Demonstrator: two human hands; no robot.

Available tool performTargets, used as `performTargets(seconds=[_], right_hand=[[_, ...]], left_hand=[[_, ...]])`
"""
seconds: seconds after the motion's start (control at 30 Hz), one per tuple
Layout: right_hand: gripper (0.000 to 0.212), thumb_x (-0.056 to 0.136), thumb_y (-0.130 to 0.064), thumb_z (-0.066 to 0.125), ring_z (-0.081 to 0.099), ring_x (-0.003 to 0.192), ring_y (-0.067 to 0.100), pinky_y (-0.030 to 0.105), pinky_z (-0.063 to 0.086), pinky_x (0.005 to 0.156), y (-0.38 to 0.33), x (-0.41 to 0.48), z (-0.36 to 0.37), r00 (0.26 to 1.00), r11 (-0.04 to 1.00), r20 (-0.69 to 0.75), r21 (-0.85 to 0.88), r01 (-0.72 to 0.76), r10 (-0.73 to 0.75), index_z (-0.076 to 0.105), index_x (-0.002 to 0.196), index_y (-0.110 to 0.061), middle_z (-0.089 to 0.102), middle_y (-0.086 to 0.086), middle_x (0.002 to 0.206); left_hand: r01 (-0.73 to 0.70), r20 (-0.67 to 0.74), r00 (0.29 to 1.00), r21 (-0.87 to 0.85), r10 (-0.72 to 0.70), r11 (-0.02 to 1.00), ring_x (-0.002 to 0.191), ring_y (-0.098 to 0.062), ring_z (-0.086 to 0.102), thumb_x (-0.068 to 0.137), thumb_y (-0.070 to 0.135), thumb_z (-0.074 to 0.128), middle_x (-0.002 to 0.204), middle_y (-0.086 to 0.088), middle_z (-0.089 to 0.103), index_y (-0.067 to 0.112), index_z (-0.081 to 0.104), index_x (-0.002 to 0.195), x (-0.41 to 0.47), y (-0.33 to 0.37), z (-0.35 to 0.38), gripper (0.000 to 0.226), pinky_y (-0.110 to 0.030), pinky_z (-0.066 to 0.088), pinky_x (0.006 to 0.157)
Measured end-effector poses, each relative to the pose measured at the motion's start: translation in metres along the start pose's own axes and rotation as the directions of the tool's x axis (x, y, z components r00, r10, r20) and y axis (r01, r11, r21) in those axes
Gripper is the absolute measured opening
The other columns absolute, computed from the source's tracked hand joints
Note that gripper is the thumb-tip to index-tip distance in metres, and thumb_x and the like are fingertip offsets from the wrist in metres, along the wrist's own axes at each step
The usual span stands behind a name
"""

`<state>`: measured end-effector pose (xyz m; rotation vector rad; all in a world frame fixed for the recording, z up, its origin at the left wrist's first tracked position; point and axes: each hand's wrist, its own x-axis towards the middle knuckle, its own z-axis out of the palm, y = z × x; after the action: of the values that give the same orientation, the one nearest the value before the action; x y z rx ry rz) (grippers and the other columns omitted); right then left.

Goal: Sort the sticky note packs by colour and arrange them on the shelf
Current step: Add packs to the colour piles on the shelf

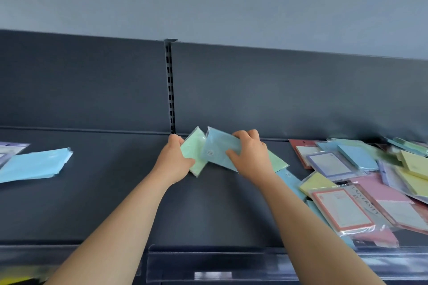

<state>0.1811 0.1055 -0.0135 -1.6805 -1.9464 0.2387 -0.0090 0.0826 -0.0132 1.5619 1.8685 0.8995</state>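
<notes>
A person sorting stationery at a dark grey shelf (115, 203) holds one sticky note pack in each hand near the back of the shelf, just in front of the slotted upright (170, 85) that divides the rear panel. The left hand (174, 157) is curled round the near edge of a pale green pack (194, 150), which stands tilted with its lower corner close to or on the shelf. The right hand (250, 155) grasps a light blue pack (217, 148) by its right end, thumb across the face and fingers over the top, the pack overlapping the green one. A second green pack (278, 162) lies flat partly under the right wrist. Well apart to the left lies a small stack of blue packs (34, 164), with a purple-edged pack (9, 150) beside it at the frame's edge. To the right, an unsorted heap of packs (359, 180) in yellow, pink, blue, green and red-bordered designs spreads to the shelf's front lip. The packs look thin, light and fairly stiff, sealed in glossy clear wrappers that are likely to slide over one another. A pinch across an edge or corner, thumb on one face and fingers behind, should hold each one firmly. The blue pack seems bound for the stack on the left, and much of the sorting remains.
</notes>
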Motion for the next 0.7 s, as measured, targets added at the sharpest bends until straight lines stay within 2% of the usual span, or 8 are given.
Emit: performTargets(seconds=[0.07,0.13,0.17,0.23,0.33,0.5,0.63,0.7], right_hand=[[0.033,0.091,-0.019,0.054,0.052,0.086,0.019,0.027,0.038,0.078,-0.007,-0.002,-0.004,1.0,0.99,-0.002,0.142,-0.009,0.009,0.054,0.124,-0.021,0.046,0.0,0.119],[0.03,0.09,-0.014,0.053,0.052,0.089,0.016,0.025,0.037,0.077,-0.015,-0.004,-0.004,1.0,0.977,-0.021,0.213,0.002,0.003,0.058,0.118,-0.025,0.05,-0.003,0.114],[0.03,0.089,-0.013,0.052,0.052,0.091,0.016,0.025,0.037,0.077,-0.02,-0.005,-0.003,1.0,0.973,-0.029,0.231,0.013,-0.006,0.06,0.115,-0.026,0.052,-0.004,0.11],[0.029,0.087,-0.011,0.052,0.054,0.092,0.015,0.026,0.039,0.076,-0.032,-0.006,0.0,0.999,0.966,-0.038,0.255,0.031,-0.022,0.062,0.111,-0.026,0.059,-0.005,0.106],[0.029,0.086,-0.012,0.053,0.059,0.09,0.015,0.027,0.045,0.071,-0.055,-0.01,0.007,0.999,0.951,-0.042,0.307,0.026,-0.014,0.063,0.108,-0.027,0.065,-0.008,0.099],[0.028,0.084,-0.01,0.052,0.059,0.086,0.01,0.034,0.055,0.071,-0.105,-0.019,0.026,0.997,0.906,-0.056,0.419,0.067,-0.047,0.063,0.103,-0.028,0.064,-0.016,0.092],[0.028,0.086,-0.012,0.058,0.059,0.093,0.011,0.026,0.05,0.074,-0.156,-0.021,0.046,0.997,0.867,-0.029,0.494,0.071,-0.065,0.061,0.109,-0.027,0.062,-0.014,0.1],[0.028,0.087,-0.014,0.06,0.06,0.095,0.012,0.019,0.048,0.066,-0.184,-0.023,0.059,0.998,0.853,0.009,0.519,0.054,-0.069,0.06,0.113,-0.026,0.061,-0.011,0.104]], left_hand=[[-0.004,-0.066,0.998,-0.059,0.0,0.998,0.075,-0.015,0.05,0.086,0.004,0.056,0.099,0.001,0.049,0.015,0.041,0.108,-0.005,-0.005,-0.01,0.029,-0.034,0.047,0.058],[-0.013,-0.123,0.992,-0.1,0.0,0.995,0.082,-0.023,0.057,0.083,0.0,0.053,0.098,0.004,0.05,0.018,0.042,0.105,-0.01,-0.012,-0.021,0.03,-0.044,0.056,0.067],[-0.018,-0.151,0.989,-0.109,0.001,0.994,0.084,-0.025,0.06,0.083,-0.001,0.053,0.097,0.005,0.05,0.019,0.043,0.104,-0.013,-0.014,-0.027,0.031,-0.045,0.057,0.067],[-0.023,-0.205,0.979,-0.108,0.0,0.994,0.082,-0.026,0.061,0.083,-0.001,0.054,0.097,0.006,0.051,0.021,0.045,0.104,-0.018,-0.02,-0.037,0.032,-0.038,0.054,0.06],[-0.027,-0.284,0.959,-0.122,-0.009,0.992,0.076,-0.016,0.056,0.084,0.0,0.054,0.101,0.004,0.054,0.022,0.047,0.105,-0.024,-0.031,-0.056,0.032,-0.026,0.043,0.049],[0.0,-0.421,0.905,-0.131,-0.056,0.991,0.074,-0.013,0.051,0.084,0.004,0.057,0.098,0.002,0.053,0.018,0.046,0.107,-0.033,-0.06,-0.102,0.029,-0.026,0.038,0.05],[-0.023,-0.516,0.855,-0.126,-0.046,0.992,0.074,-0.014,0.052,0.086,0.008,0.06,0.093,0.002,0.053,0.015,0.047,0.104,-0.039,-0.091,-0.152,0.024,-0.027,0.037,0.051],[-0.018,-0.544,0.838,-0.107,-0.044,0.994,0.068,-0.011,0.05,0.088,0.009,0.058,0.089,0.0,0.055,0.013,0.048,0.1,-0.041,-0.11,-0.179,0.016,-0.026,0.033,0.049]])
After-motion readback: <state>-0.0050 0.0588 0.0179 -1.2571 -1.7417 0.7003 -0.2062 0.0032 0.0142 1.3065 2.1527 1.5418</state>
